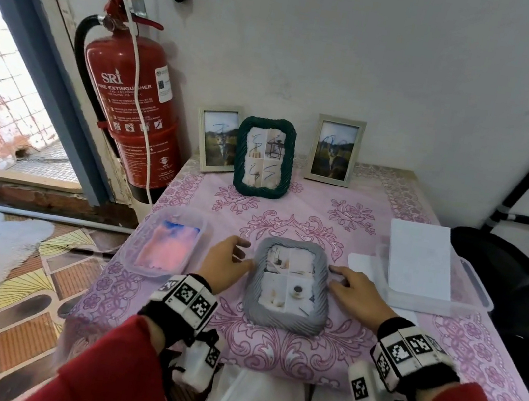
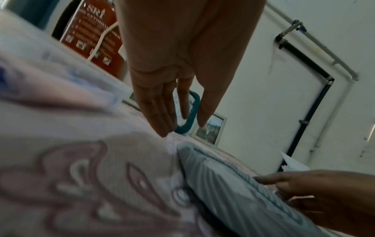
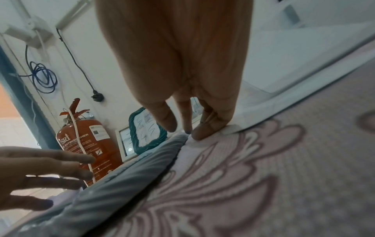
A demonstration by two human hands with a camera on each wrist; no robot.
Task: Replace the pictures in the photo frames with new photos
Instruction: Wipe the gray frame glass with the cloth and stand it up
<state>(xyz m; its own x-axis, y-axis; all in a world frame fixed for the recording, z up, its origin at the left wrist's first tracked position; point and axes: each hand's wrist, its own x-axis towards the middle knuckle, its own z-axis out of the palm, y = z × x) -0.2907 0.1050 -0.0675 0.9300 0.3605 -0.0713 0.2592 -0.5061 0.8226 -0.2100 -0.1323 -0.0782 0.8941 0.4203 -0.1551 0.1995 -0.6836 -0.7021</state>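
A grey ribbed photo frame [image 1: 289, 287] lies flat and face up on the pink tablecloth [image 1: 309, 217], showing a four-part picture. My left hand [image 1: 229, 259] hovers at its left edge with fingers straight and relaxed, holding nothing. My right hand [image 1: 351, 288] rests on the cloth at the frame's right edge, fingers extended. In the left wrist view the left hand [image 2: 172, 115] points down beside the grey frame [image 2: 233, 184]. The right wrist view shows the right hand [image 3: 188, 125] touching the cloth by the grey frame [image 3: 129, 174]. A green frame [image 1: 264, 157] stands at the back between two silver frames [image 1: 218, 137] [image 1: 335, 151].
A clear tray [image 1: 134, 249] with a pink and blue photo sits at the left. Another clear tray [image 1: 468, 302] with white paper [image 1: 420, 256] lies at the right. A red fire extinguisher [image 1: 133, 100] stands beside the table's left back corner. A black bag [image 1: 504, 273] is at the far right.
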